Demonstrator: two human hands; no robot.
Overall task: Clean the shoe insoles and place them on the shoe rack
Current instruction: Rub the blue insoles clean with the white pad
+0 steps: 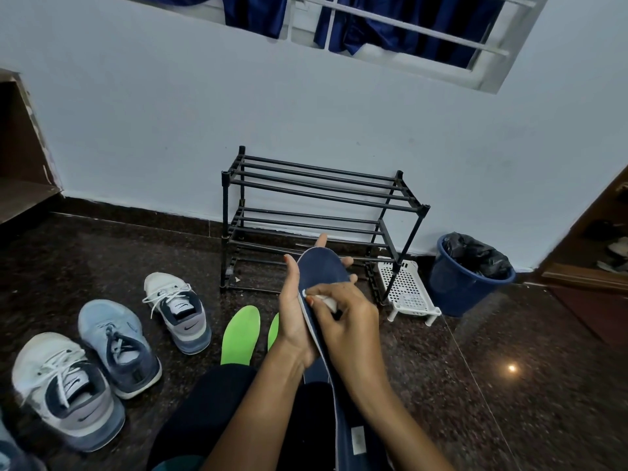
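I hold a dark blue insole [323, 270] up in front of me, toe end pointing away. My left hand [295, 321] cups it from underneath and from the left, fingers showing past its far edge. My right hand [346, 321] pinches a small white wipe [328, 300] against the insole's middle. Another dark blue insole [353, 433] lies over my lap. Two bright green insoles [241, 334] lie on the floor just left of my hands. The black shoe rack [319, 195] stands against the wall behind, with nothing on its bars.
Three sneakers sit on the dark floor at left: white-grey [68, 389], light blue [119, 348], white-grey [176, 311]. A white perforated basket [407, 290] leans by the rack's right leg. A blue bin [469, 277] with a black liner stands further right. A wooden door frame is at far right.
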